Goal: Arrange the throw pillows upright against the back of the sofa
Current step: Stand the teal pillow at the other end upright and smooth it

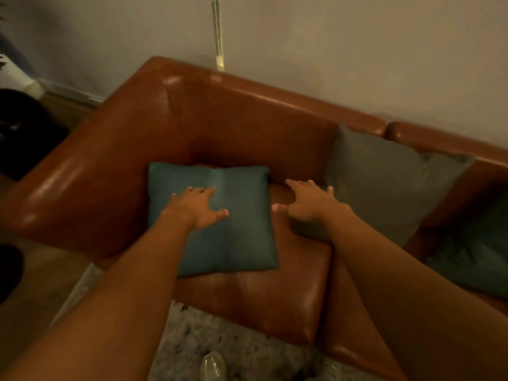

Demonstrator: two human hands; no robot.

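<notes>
A teal throw pillow lies flat on the seat of the brown leather sofa, near its left armrest. My left hand rests on top of this pillow with fingers spread, not gripping it. My right hand hovers open just right of the pillow, over the seat. A grey pillow leans upright against the sofa back to the right. Another teal pillow lies at the far right, partly cut off by the frame.
The wall runs right behind the sofa back, with a thin lamp pole against it. A speckled rug and my shoe are below. A dark object stands left of the armrest.
</notes>
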